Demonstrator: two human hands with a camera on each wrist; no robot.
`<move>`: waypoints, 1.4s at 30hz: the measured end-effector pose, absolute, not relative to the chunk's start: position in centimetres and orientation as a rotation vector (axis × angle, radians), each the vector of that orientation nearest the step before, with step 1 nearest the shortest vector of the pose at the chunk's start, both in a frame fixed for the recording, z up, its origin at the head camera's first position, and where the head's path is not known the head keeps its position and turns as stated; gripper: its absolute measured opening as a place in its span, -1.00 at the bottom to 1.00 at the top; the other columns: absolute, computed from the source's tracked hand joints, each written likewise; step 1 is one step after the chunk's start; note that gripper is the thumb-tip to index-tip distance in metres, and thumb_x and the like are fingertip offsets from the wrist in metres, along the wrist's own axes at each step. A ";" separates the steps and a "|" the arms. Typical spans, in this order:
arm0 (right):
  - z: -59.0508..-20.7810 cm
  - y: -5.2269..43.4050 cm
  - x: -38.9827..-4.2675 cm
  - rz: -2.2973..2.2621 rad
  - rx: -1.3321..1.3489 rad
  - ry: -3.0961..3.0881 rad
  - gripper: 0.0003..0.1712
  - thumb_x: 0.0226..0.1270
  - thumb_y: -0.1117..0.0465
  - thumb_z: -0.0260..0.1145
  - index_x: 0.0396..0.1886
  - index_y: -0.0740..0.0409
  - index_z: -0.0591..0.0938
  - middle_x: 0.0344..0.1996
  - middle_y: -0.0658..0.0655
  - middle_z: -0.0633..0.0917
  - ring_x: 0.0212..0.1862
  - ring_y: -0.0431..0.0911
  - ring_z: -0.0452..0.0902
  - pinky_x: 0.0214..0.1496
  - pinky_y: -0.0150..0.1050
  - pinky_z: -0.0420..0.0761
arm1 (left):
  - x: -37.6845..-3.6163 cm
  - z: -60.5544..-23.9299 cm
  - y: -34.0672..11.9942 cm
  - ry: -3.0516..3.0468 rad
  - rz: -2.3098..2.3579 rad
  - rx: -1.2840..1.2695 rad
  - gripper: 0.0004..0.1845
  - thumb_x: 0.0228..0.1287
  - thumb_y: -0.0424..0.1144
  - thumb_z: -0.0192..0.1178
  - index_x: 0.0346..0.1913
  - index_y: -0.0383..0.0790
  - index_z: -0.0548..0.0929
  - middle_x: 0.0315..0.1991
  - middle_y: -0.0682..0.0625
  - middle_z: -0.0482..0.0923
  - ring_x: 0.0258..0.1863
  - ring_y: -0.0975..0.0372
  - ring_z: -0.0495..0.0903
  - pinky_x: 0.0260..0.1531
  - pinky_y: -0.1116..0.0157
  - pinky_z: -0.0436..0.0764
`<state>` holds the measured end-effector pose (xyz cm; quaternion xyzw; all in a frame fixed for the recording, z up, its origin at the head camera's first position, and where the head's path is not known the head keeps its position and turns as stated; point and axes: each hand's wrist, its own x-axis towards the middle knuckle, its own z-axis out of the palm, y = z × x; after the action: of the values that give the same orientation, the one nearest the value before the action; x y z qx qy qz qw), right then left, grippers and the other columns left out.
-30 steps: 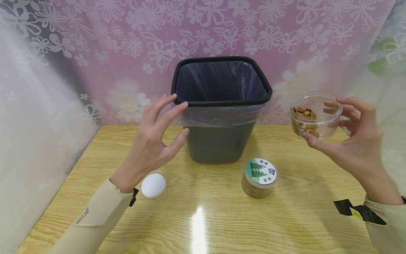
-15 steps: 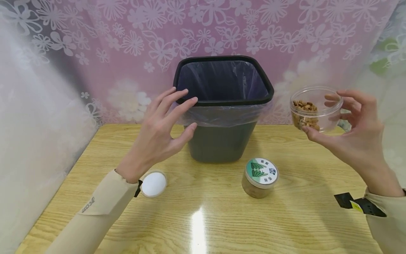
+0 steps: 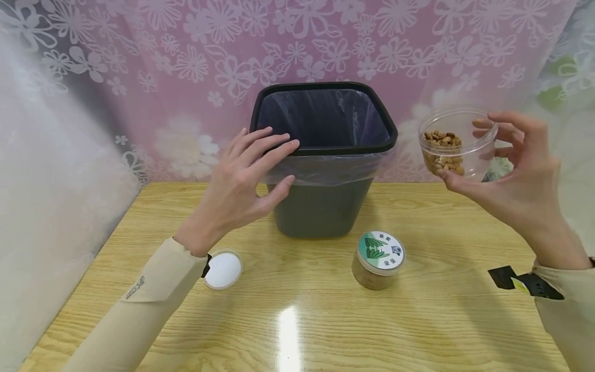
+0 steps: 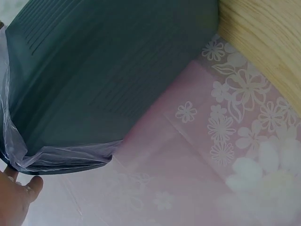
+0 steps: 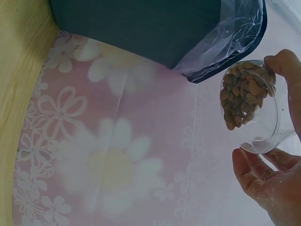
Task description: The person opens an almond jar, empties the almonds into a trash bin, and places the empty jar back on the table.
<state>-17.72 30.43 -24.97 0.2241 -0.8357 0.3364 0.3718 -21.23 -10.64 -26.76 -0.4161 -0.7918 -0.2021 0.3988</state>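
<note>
A dark bin [image 3: 321,155] lined with a clear bag stands at the back of the wooden table [image 3: 432,315]. My left hand [image 3: 246,175] has straight fingers laid on the bin's front left rim; in the left wrist view a fingertip [image 4: 33,184] shows under the bin's [image 4: 108,70] rim. My right hand [image 3: 511,170] holds an open clear jar of brown nuts [image 3: 453,147], tilted, up to the right of the bin. The right wrist view shows the same jar [image 5: 251,108] gripped between thumb and fingers beside the bin's corner [image 5: 225,47].
A white lid [image 3: 223,269] lies on the table by my left wrist. A closed jar with a green and white label [image 3: 380,258] stands in front of the bin. A pink flowered curtain [image 3: 186,67] hangs behind and at both sides.
My left hand has moved right and forward onto the bin's rim. My right hand has lifted the jar of nuts higher and slightly toward the bin.
</note>
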 end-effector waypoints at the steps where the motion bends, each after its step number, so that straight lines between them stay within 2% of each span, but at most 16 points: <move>1: -24.8 30.4 -17.8 0.856 0.575 -2.145 0.05 -0.06 0.07 0.60 0.40 0.33 0.31 0.18 -0.36 0.57 0.16 -0.39 0.51 -0.02 -0.58 0.42 | -21.3 -26.7 -10.6 -2.004 -0.497 -1.057 -0.50 0.40 -0.11 0.25 0.36 -0.08 0.59 0.28 -0.08 0.61 0.40 -0.03 0.46 0.55 -0.11 0.21; 6: -24.2 30.1 -18.1 0.827 0.580 -2.154 0.04 -0.03 0.03 0.60 0.40 0.29 0.32 0.21 -0.36 0.56 0.17 -0.41 0.50 0.00 -0.58 0.40 | -21.7 -26.6 -10.5 -1.993 -0.443 -1.080 -0.48 0.39 -0.08 0.26 0.38 -0.06 0.57 0.26 -0.06 0.63 0.34 -0.02 0.50 0.52 -0.16 0.23; 12: -23.6 29.7 -18.6 0.779 0.595 -2.135 0.15 -0.01 -0.37 0.45 0.38 0.31 0.33 0.24 -0.34 0.55 0.18 -0.45 0.47 0.01 -0.60 0.40 | -22.0 -26.3 -10.3 -2.016 -0.355 -1.087 -0.42 0.39 0.00 0.25 0.44 0.01 0.52 0.29 -0.03 0.61 0.32 -0.02 0.51 0.49 -0.18 0.26; 15: -23.3 29.5 -19.1 0.752 0.601 -2.114 0.23 -0.04 -0.50 0.38 0.36 0.33 0.34 0.23 -0.38 0.52 0.19 -0.47 0.45 0.00 -0.61 0.38 | -22.0 -26.3 -10.2 -2.031 -0.316 -1.083 -0.39 0.38 0.06 0.25 0.46 0.05 0.49 0.31 -0.03 0.59 0.33 -0.04 0.50 0.47 -0.20 0.27; 23: -22.7 28.9 -19.9 0.694 0.606 -2.086 0.25 -0.04 -0.59 0.32 0.33 0.33 0.36 0.23 -0.38 0.48 0.19 -0.49 0.40 0.02 -0.66 0.38 | -22.0 -26.2 -10.0 -2.046 -0.206 -1.052 -0.32 0.35 0.19 0.22 0.49 0.09 0.44 0.36 -0.06 0.54 0.34 -0.07 0.48 0.42 -0.23 0.31; 26: -22.6 28.7 -20.2 0.655 0.607 -2.080 0.26 -0.03 -0.61 0.29 0.33 0.34 0.36 0.27 -0.14 0.57 0.20 -0.41 0.43 0.05 -0.68 0.36 | -22.0 -26.3 -9.8 -2.053 -0.169 -1.034 -0.28 0.33 0.23 0.22 0.51 0.12 0.41 0.37 -0.07 0.52 0.36 -0.10 0.47 0.42 -0.24 0.31; 30: -22.1 28.3 -20.7 0.603 0.637 -2.060 0.27 0.00 -0.64 0.26 0.31 0.36 0.36 0.30 0.25 0.58 0.18 -0.04 0.50 0.09 -0.70 0.32 | -21.8 -26.4 -9.6 -2.063 -0.126 -1.009 -0.25 0.32 0.28 0.20 0.53 0.16 0.37 0.37 -0.07 0.51 0.35 -0.12 0.46 0.41 -0.24 0.32; 33: -21.6 28.0 -21.0 0.582 0.667 -2.056 0.25 0.04 -0.63 0.24 0.33 0.35 0.36 0.32 0.29 0.56 0.17 0.09 0.47 0.10 -0.69 0.30 | -21.8 -26.5 -9.5 -2.061 -0.100 -0.993 -0.24 0.31 0.29 0.19 0.53 0.17 0.36 0.34 -0.07 0.53 0.32 -0.12 0.49 0.40 -0.23 0.34; 38: -21.3 27.4 -21.4 0.579 0.695 -2.058 0.23 0.05 -0.59 0.24 0.36 0.34 0.37 0.32 0.30 0.54 0.19 0.00 0.43 0.11 -0.66 0.28 | -21.8 -26.4 -9.4 -2.053 -0.100 -0.985 -0.25 0.31 0.28 0.20 0.52 0.15 0.38 0.31 -0.07 0.56 0.31 -0.13 0.50 0.40 -0.22 0.35; 42: -21.1 27.1 -21.7 0.553 0.707 -2.056 0.18 0.07 -0.58 0.22 0.37 0.30 0.40 0.29 0.37 0.53 0.22 0.04 0.43 0.14 -0.59 0.25 | -21.8 -26.3 -9.4 -2.052 -0.117 -0.991 -0.25 0.32 0.27 0.20 0.52 0.14 0.38 0.34 -0.07 0.54 0.36 -0.13 0.46 0.43 -0.21 0.32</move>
<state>-21.66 27.10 -21.07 0.2839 -0.8257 0.2221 0.4340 -21.76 -9.43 -26.33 -0.3949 -0.8174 -0.0466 0.4169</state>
